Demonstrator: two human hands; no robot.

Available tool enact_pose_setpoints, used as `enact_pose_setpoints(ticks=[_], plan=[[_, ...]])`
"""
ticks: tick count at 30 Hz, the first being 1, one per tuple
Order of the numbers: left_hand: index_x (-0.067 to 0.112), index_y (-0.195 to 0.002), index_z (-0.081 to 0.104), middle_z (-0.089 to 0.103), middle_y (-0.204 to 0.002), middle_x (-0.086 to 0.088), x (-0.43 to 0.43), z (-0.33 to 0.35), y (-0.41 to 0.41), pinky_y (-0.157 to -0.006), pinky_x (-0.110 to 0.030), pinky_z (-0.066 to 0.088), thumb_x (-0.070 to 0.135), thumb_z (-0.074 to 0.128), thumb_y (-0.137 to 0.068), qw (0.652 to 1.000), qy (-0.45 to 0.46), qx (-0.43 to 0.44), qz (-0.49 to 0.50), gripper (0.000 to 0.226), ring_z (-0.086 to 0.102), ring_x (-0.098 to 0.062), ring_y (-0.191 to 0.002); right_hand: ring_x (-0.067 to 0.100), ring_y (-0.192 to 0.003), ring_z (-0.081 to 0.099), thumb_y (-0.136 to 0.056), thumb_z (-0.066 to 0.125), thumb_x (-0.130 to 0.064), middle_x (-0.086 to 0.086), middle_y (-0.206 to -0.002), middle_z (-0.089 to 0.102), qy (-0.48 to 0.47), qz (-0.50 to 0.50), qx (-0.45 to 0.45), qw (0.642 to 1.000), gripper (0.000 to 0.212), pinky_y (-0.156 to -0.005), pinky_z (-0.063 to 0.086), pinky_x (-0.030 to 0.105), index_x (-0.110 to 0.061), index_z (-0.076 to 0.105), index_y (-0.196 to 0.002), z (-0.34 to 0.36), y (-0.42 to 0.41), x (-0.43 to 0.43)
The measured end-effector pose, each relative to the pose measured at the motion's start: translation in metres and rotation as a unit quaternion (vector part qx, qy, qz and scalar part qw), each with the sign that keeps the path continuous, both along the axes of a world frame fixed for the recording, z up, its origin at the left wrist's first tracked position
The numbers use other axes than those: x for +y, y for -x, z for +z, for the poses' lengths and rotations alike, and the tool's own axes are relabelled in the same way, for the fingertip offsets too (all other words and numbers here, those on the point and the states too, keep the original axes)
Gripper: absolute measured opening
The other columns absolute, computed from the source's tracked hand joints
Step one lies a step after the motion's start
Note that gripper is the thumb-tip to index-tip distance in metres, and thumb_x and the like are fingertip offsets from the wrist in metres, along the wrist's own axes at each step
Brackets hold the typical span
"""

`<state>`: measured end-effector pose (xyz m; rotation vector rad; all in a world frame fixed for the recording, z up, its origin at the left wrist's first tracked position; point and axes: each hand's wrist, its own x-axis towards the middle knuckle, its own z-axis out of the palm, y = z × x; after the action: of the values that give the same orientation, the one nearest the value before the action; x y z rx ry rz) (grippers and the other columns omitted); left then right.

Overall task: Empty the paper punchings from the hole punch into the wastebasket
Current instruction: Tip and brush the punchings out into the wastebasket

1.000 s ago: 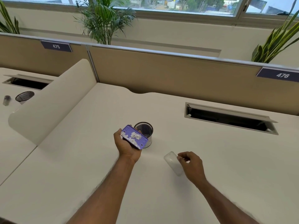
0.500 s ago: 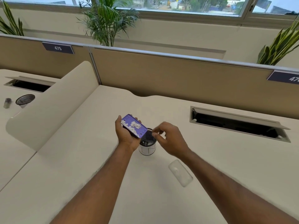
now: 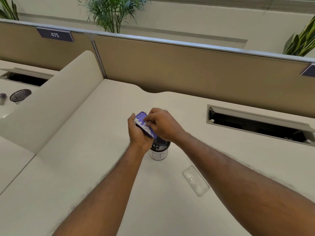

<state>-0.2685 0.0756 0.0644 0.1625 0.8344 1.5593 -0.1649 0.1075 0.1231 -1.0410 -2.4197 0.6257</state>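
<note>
The purple hole punch (image 3: 142, 123) is held tilted above the wastebasket (image 3: 159, 149), underside up, white paper punchings (image 3: 144, 127) lying on it. The left hand (image 3: 139, 133) grip is wrapped around the punch; the right hand (image 3: 163, 126) fingertips are pressed against the punchings. A clear cover (image 3: 195, 180) lies on the bench (image 3: 85, 167) near the wastebasket

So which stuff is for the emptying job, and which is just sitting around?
For the job:
purple hole punch, in the left hand
white paper punchings, brushed by the right hand
small wastebasket
clear cover, lying on the desk

Just lying about:
mesh cup next desk
potted plants
</note>
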Motion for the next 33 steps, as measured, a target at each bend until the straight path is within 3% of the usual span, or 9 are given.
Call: enact_pose_setpoints(ticks=[5,9,17,20,24,33], plan=[[0.012,-0.098,0.065,0.068,-0.082,-0.007,0.002,-0.003,0.007,-0.063,-0.03,0.056,0.056,0.039,-0.09,1.0,0.003,0.018,0.009,0.052,0.067,-0.02,-0.075,0.025,-0.095,0.062,-0.091,0.062,-0.013,0.011,-0.106,0.068,-0.003,0.015,-0.021,1.0,0.02,-0.077,0.054,0.041,-0.006,0.073,-0.106,-0.004,-0.005,-0.001],[0.013,-0.105,0.062,0.066,-0.085,-0.007,0.004,-0.006,0.011,-0.064,-0.031,0.056,0.056,0.041,-0.091,0.999,0.027,0.023,0.023,0.05,0.064,-0.02,-0.077,0.022,-0.102,0.061,-0.09,0.065,-0.014,0.01,-0.109,0.069,0.022,0.005,-0.029,0.999,0.018,-0.077,0.056,0.037,-0.006,0.074,-0.103,-0.009,-0.013,-0.001],[0.016,-0.106,0.063,0.069,-0.086,-0.004,0.004,-0.006,0.007,-0.064,-0.034,0.058,0.055,0.038,-0.093,0.997,0.03,0.063,0.024,0.048,0.068,-0.018,-0.075,0.014,-0.08,0.066,-0.085,0.067,-0.007,0.009,-0.096,0.075,0.1,-0.095,0.08,0.987,0.009,-0.067,0.058,0.031,-0.007,0.074,-0.091,-0.011,-0.019,0.009],[0.015,-0.102,0.063,0.068,-0.086,-0.005,0.004,-0.006,0.009,-0.064,-0.033,0.057,0.054,0.038,-0.092,0.996,0.028,0.079,0.013,0.047,0.066,-0.019,-0.075,0.02,-0.088,0.066,-0.086,0.064,-0.004,0.01,-0.099,0.074,0.07,-0.062,0.064,0.994,0.013,-0.076,0.057,0.034,-0.005,0.075,-0.095,-0.013,-0.015,0.004],[0.015,-0.095,0.065,0.071,-0.075,-0.002,0.005,-0.005,0.015,-0.061,-0.029,0.056,0.053,0.04,-0.091,0.994,0.032,0.103,0.005,0.046,0.066,-0.016,-0.069,0.025,-0.097,0.063,-0.09,0.063,-0.009,0.011,-0.107,0.07,0.018,0.005,0.006,1.0,0.018,-0.078,0.054,0.036,-0.005,0.073,-0.103,-0.019,-0.015,-0.008],[0.016,-0.098,0.064,0.072,-0.074,0.0,0.007,-0.004,0.015,-0.063,-0.029,0.057,0.05,0.039,-0.095,0.988,0.041,0.145,0.02,0.042,0.068,-0.014,-0.068,0.022,-0.1,0.063,-0.09,0.065,-0.017,0.01,-0.107,0.071,0.025,0.002,-0.015,1.0,0.018,-0.075,0.056,0.04,-0.007,0.074,-0.103,-0.024,-0.025,-0.009]])
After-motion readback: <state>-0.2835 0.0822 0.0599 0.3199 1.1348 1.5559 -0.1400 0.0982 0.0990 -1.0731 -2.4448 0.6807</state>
